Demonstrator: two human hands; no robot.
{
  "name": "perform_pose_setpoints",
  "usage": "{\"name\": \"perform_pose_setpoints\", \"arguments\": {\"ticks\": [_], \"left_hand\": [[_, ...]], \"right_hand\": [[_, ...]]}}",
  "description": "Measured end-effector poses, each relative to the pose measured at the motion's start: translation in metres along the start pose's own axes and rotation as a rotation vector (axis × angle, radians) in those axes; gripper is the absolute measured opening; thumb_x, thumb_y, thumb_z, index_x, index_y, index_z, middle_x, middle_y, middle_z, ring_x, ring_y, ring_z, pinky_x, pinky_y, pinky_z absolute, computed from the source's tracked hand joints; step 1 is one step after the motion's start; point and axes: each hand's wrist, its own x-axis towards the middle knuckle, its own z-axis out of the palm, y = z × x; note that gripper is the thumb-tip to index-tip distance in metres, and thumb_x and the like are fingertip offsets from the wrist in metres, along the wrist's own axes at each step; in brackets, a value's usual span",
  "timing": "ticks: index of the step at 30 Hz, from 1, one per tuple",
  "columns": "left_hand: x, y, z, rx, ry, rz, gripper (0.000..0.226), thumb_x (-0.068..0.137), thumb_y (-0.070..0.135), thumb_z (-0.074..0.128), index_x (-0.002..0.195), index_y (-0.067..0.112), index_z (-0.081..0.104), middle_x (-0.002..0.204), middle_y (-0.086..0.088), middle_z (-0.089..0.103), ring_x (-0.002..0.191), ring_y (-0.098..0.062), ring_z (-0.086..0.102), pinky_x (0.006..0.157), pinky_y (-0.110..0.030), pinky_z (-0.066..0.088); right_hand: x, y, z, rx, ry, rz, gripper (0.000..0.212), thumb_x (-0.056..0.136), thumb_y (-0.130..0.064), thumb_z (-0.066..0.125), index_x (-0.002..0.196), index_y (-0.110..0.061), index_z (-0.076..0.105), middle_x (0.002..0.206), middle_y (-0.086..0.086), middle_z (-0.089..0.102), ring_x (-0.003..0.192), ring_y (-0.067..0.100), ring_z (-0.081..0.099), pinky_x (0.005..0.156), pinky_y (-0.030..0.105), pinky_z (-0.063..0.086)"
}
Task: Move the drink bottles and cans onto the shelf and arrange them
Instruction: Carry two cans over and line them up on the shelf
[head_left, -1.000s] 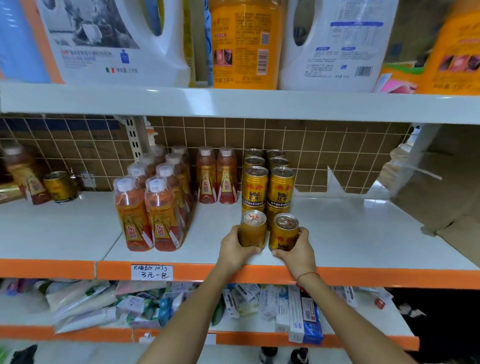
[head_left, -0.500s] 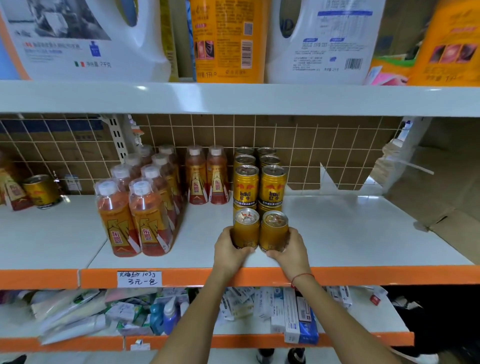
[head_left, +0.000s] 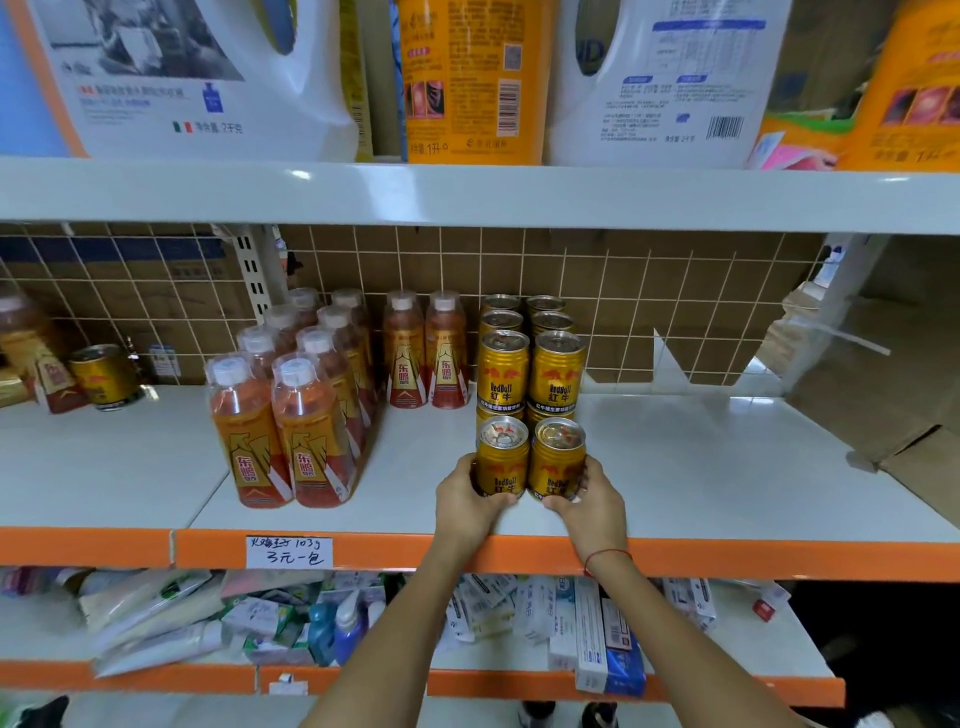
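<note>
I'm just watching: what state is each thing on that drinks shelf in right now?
Left hand: grips the left front can.
Right hand: grips the right front can.
Left front can: upright on the shelf, sealed.
Right front can: upright, touching its neighbour.
Stacked cans: two tiers, upright.
Orange bottles: capped, upright in rows.
Shelf: bare at right.

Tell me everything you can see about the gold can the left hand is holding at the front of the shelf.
The gold metal Red Bull can is a short cylinder with a silver pull-tab lid, red bull artwork and black lettering. It stands upright and looks unopened near the front edge of the white shelf. The left hand grips its left side and lower front. Its right side sits against a matching gold can held by the right hand, with stacked gold cans directly behind.
</note>
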Motion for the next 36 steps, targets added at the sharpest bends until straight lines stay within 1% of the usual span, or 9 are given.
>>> {"name": "perform_pose_setpoints", "arguments": {"ticks": [8, 14, 16, 22, 26, 28, 31, 36], "left_hand": [[0.0, 0.0018, -0.0012, 0.019, -0.048, 0.02, 0.066, 0.074, 0.018, 0.08, 0.13, 0.01, 0.047, 0.119, -0.008, 0.063, 0.105, -0.021, 0.059, 0.082, -0.02, 0.041], [0.002, 0.0029, -0.0012, -0.039, -0.099, 0.02, 0.065, 0.079, 0.024, 0.076, 0.134, 0.014, 0.043, 0.124, -0.003, 0.06, 0.104, -0.013, 0.054, 0.084, -0.02, 0.039], [0.0022, 0.003, -0.0015, -0.043, -0.098, 0.025, 0.064, 0.079, 0.025, 0.075, 0.133, 0.013, 0.043, 0.125, -0.003, 0.06, 0.102, -0.011, 0.053, 0.083, -0.02, 0.039], [0.0047, 0.0012, -0.0014, -0.043, -0.112, 0.017, 0.067, 0.079, 0.026, 0.075, 0.135, 0.015, 0.04, 0.127, -0.004, 0.058, 0.112, -0.018, 0.055, 0.086, -0.022, 0.041], [0.0066, 0.0028, -0.0034, -0.064, -0.154, 0.018, 0.068, 0.079, 0.022, 0.076, 0.136, 0.013, 0.039, 0.127, -0.004, 0.057, 0.107, -0.013, 0.053, 0.086, -0.02, 0.04], [0.0067, 0.0028, -0.0025, -0.072, -0.147, 0.02, 0.068, 0.078, 0.021, 0.077, 0.135, 0.012, 0.04, 0.127, -0.005, 0.057, 0.104, -0.011, 0.052, 0.086, -0.019, 0.04], [0.0075, 0.0012, -0.0001, -0.069, -0.128, 0.031, 0.068, 0.078, 0.021, 0.077, 0.135, 0.011, 0.041, 0.125, -0.004, 0.058, 0.107, -0.014, 0.054, 0.087, -0.019, 0.04], [0.0096, -0.0043, 0.0009, -0.082, -0.135, 0.045, 0.063, 0.079, 0.022, 0.076, 0.131, 0.013, 0.042, 0.121, -0.004, 0.059, 0.105, -0.014, 0.056, 0.084, -0.02, 0.042]], "right_hand": [[-0.0017, 0.0002, 0.0006, -0.004, -0.004, -0.009, 0.077, 0.07, -0.023, 0.08, 0.137, -0.02, 0.041, 0.126, 0.004, 0.061, 0.114, 0.025, 0.058, 0.094, 0.042, 0.049], [-0.0008, -0.0012, -0.0007, -0.032, -0.02, 0.012, 0.081, 0.069, -0.04, 0.078, 0.138, -0.024, 0.038, 0.125, 0.001, 0.061, 0.113, 0.023, 0.057, 0.089, 0.039, 0.05], [-0.0002, -0.0024, 0.0002, -0.048, -0.009, 0.024, 0.081, 0.069, -0.042, 0.077, 0.138, -0.025, 0.038, 0.126, 0.0, 0.061, 0.113, 0.023, 0.057, 0.088, 0.039, 0.05], [-0.0006, -0.0023, 0.0007, -0.064, 0.01, 0.04, 0.078, 0.07, -0.042, 0.077, 0.137, -0.024, 0.041, 0.124, 0.001, 0.062, 0.112, 0.023, 0.058, 0.087, 0.037, 0.05], [-0.0018, -0.0023, 0.0002, -0.064, 0.011, 0.036, 0.078, 0.07, -0.044, 0.077, 0.136, -0.023, 0.042, 0.122, 0.002, 0.063, 0.11, 0.024, 0.059, 0.086, 0.037, 0.051], [-0.002, -0.0019, -0.0001, -0.062, 0.009, 0.035, 0.078, 0.07, -0.044, 0.077, 0.136, -0.024, 0.042, 0.122, 0.002, 0.063, 0.11, 0.024, 0.059, 0.086, 0.038, 0.051], [-0.0021, -0.0013, 0.0003, -0.055, 0.008, 0.034, 0.077, 0.07, -0.043, 0.077, 0.136, -0.023, 0.042, 0.123, 0.002, 0.062, 0.111, 0.023, 0.059, 0.087, 0.038, 0.051], [-0.0028, -0.0026, -0.0004, -0.051, 0.025, 0.023, 0.072, 0.07, -0.042, 0.077, 0.133, -0.022, 0.046, 0.119, 0.002, 0.065, 0.107, 0.023, 0.061, 0.084, 0.035, 0.051]]}}
